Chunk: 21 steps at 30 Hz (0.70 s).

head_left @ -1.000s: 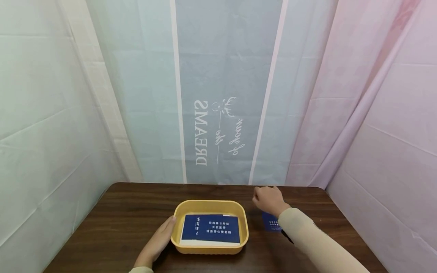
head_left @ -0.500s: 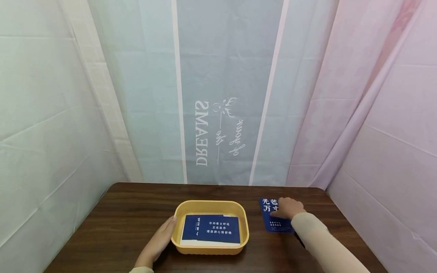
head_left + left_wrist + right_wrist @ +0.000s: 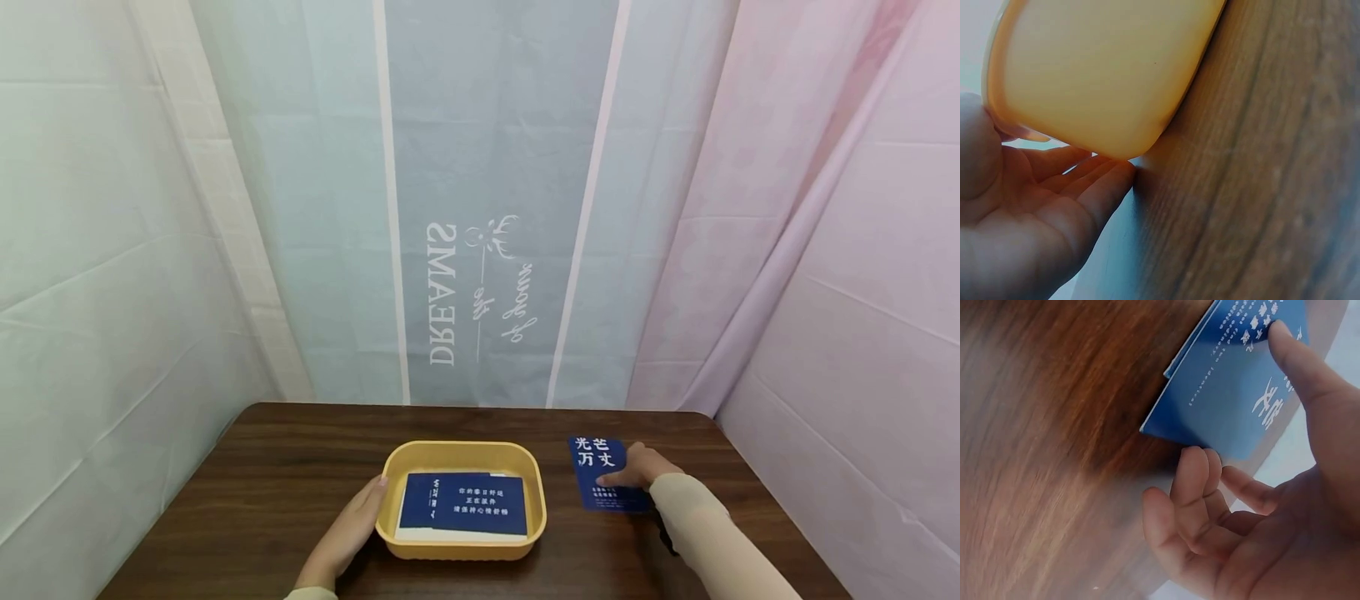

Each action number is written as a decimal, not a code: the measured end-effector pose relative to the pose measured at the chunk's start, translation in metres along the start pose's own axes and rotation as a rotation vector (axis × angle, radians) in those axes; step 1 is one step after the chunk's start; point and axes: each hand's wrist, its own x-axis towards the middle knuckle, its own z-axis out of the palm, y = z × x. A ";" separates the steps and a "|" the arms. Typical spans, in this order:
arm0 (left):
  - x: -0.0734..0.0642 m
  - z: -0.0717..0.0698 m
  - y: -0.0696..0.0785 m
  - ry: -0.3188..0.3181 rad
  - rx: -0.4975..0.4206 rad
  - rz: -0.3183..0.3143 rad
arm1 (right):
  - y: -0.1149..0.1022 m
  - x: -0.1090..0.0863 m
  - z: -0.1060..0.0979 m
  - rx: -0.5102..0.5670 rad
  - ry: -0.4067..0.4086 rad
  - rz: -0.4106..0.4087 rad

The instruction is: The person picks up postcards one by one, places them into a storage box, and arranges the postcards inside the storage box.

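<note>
My left hand (image 3: 351,522) holds the left end of a yellow plastic basin (image 3: 459,551), thumb at the rim; in the left wrist view its fingers (image 3: 1107,190) lie against the outer wall. Inside the basin are blue cards (image 3: 480,503) with white lettering, over a white piece (image 3: 438,533). To the right, a blue printed card (image 3: 591,472) lies on the table under my right hand (image 3: 639,467). The right wrist view shows the thumb (image 3: 1300,359) on its face and bent fingertips right at its edge. A second card edge (image 3: 1179,367) shows beneath the upper card.
The dark wood-grain table (image 3: 300,450) has rounded far corners. Behind it hangs a printed blue-grey curtain (image 3: 495,167); pale fabric (image 3: 112,250) encloses the left side, and pinkish-white fabric (image 3: 862,350) the right.
My right hand has moved right and nearer, off the upper part of the blue card to its right edge, uncovering the large lettering. The left hand and basin stay put.
</note>
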 end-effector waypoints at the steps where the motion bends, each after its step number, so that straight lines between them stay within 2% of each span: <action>1: 0.000 0.001 0.000 0.000 -0.002 0.003 | 0.001 0.001 0.000 0.013 -0.001 0.008; 5: -0.001 0.000 0.000 0.001 -0.006 0.008 | 0.002 -0.002 0.000 0.048 0.001 0.016; 14: -0.004 0.000 0.001 0.006 0.002 -0.009 | 0.008 -0.002 0.007 0.077 0.031 -0.028; 21: -0.002 0.000 0.003 0.015 0.004 -0.010 | 0.012 -0.004 0.003 0.143 0.069 -0.103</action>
